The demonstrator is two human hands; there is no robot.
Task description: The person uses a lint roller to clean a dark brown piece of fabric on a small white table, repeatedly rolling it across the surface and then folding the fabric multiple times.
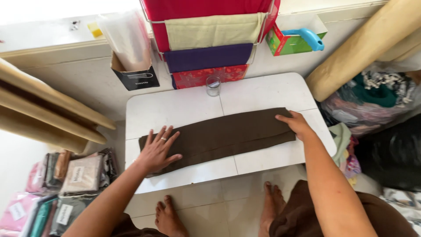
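On the floor at far left sit packets [66, 184] of folded cloth in clear wrap, and above them lean pale rolls [48, 116]. A dark box [133, 72] holding clear bags stands against the wall behind the low white table [184, 109]. The left hand [156, 151] lies flat on the left end of the brown cloth [223, 136], fingers spread, palm down, gripping nothing, only pressing. The cloth lies along the table as a long narrow band, layered on itself with a lengthwise edge showing down the middle, so by my reading it is already folded lengthwise and smoothed, while no crosswise fold into a compact packet shows yet. Behind it a small glass [213, 85] stands near the table's back edge, in front of a wire rack [210, 44] hung with red, beige and purple cloths. The right hand [297, 125] rests flat on the cloth's right end, fingers extended, open, holding nothing. A green box [287, 44] with a blue handle sits at the wall, and a bag of fabric [372, 101] lies at far right
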